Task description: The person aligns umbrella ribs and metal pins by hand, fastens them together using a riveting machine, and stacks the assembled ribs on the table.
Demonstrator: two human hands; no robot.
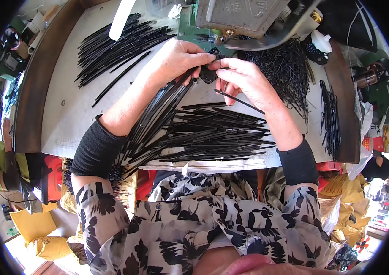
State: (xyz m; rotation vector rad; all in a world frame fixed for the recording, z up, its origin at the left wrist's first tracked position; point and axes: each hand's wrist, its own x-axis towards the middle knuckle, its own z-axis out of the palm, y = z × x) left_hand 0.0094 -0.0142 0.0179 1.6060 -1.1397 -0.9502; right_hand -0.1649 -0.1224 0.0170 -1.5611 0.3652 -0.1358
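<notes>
Both my hands work close together at the black working point (209,73) of a green and grey bench machine (235,18). My left hand (180,59) is closed around a bundle of long thin black rods (151,114), which trails down toward the table's front edge. Its thumb and forefinger meet beside the machine. My right hand (244,78) is pinched, with one thin black rod (240,101) slanting out from its curled fingers toward my wrist. Just what the fingertips touch at the machine is too small to make out.
Loose black rods (217,137) lie along the front of the pale table (57,123). Another pile (116,48) is at the back left. A tangled heap of thin black pieces (281,73) sits right of the machine, and a small bundle (328,119) lies near the brown right rim.
</notes>
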